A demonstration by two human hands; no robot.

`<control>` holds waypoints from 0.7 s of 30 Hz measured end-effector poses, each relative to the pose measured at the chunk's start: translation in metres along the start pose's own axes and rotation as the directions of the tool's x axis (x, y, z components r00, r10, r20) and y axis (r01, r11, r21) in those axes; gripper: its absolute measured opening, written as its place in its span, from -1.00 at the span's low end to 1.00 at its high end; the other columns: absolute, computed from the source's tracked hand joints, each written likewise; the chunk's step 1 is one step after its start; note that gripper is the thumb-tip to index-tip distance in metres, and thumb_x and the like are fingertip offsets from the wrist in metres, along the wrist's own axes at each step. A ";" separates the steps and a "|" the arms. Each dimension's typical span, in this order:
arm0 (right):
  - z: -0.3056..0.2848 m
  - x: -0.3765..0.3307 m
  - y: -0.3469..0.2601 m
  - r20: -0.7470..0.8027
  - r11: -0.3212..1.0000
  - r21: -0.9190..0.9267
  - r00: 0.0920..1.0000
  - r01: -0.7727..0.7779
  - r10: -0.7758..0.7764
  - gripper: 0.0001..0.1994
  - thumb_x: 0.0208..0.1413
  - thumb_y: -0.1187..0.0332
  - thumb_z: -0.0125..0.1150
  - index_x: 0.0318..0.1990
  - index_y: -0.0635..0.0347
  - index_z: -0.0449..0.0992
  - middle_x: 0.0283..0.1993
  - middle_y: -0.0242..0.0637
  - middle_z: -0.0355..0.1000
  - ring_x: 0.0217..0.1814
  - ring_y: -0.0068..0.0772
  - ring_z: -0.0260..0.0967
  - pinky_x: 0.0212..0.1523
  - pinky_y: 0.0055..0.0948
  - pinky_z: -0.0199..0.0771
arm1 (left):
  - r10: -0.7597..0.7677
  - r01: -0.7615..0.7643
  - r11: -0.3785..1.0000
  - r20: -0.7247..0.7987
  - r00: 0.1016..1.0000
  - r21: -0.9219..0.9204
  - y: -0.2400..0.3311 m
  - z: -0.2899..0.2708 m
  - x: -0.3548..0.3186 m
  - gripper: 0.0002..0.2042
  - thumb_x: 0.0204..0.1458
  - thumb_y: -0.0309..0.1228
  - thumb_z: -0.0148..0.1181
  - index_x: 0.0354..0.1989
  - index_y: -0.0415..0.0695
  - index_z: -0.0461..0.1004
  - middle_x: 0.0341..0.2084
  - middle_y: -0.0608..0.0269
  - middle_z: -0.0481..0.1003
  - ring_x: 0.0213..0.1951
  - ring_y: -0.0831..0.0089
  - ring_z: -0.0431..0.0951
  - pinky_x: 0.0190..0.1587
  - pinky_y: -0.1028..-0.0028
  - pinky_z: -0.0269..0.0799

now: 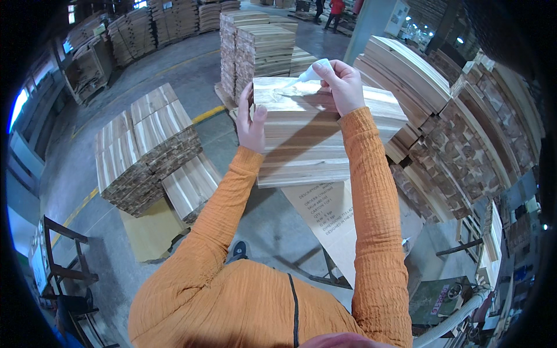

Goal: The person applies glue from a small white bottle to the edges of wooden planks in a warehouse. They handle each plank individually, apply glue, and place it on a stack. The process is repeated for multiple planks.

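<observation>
My right hand [346, 90] is closed around a small white squeeze bottle [315, 72] with a narrow nozzle. The bottle is tilted, its tip pointing down and left at a knotty patch on a pale wooden board [371, 100]. Whether the tip touches the wood, I cannot tell. At the board's left end my left hand [252, 126] grips the edge, thumb in front and fingers partly hidden behind. Under and in front of this board show more striped boards [304, 156], stacked together.
Printed cardboard [325, 209] lies below the boards. Stacked boards [145, 145] stand on the left, and a taller pile [264, 49] stands behind. Large piles of wood [458, 133] crowd the right side. A dark metal-framed stand [64, 255] is at lower left.
</observation>
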State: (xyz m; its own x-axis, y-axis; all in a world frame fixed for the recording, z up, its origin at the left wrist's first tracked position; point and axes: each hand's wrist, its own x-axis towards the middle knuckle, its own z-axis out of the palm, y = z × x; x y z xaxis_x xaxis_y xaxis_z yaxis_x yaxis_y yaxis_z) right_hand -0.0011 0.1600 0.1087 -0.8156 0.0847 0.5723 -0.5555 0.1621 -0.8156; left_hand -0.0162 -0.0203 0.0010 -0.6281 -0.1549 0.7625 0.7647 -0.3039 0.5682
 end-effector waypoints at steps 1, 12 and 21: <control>0.000 0.000 0.001 0.001 1.000 -0.016 1.000 -0.001 0.001 -0.71 -0.05 0.15 0.33 -0.42 0.23 0.52 -0.59 -0.50 0.35 -0.56 -0.76 0.21 -0.53 -0.72 0.20 | -0.006 0.006 1.000 0.000 1.000 0.002 0.000 0.000 0.000 -0.29 0.05 0.01 0.04 0.18 -0.37 0.11 0.07 -0.04 0.26 0.14 0.27 0.24 0.19 0.37 0.07; 0.000 0.000 0.002 0.005 0.997 -0.074 1.000 0.015 -0.015 -0.70 -0.02 0.14 0.29 -0.44 0.24 0.52 -0.62 -0.48 0.34 -0.58 -0.74 0.21 -0.56 -0.70 0.19 | 0.008 -0.008 1.000 0.006 1.000 0.016 0.001 0.000 0.000 -0.30 0.07 0.00 0.02 0.18 -0.38 0.11 0.07 -0.05 0.26 0.14 0.26 0.24 0.20 0.37 0.06; -0.001 -0.002 -0.001 -0.003 0.996 -0.083 1.000 0.027 -0.027 -0.69 -0.01 0.14 0.28 -0.43 0.27 0.52 -0.61 -0.47 0.35 -0.57 -0.72 0.22 -0.54 -0.68 0.21 | 0.001 0.000 0.999 -0.007 1.000 0.046 0.004 0.001 -0.001 -0.28 0.06 0.04 0.02 0.18 -0.37 0.11 0.07 -0.05 0.26 0.14 0.26 0.24 0.19 0.37 0.07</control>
State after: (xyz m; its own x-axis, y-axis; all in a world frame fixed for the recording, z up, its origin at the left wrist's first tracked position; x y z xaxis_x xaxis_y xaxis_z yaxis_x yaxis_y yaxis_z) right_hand 0.0013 0.1601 0.1086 -0.7996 0.0834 0.5946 -0.5619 0.2451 -0.7900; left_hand -0.0118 -0.0210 0.0027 -0.6285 -0.1615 0.7608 0.7708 -0.2603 0.5815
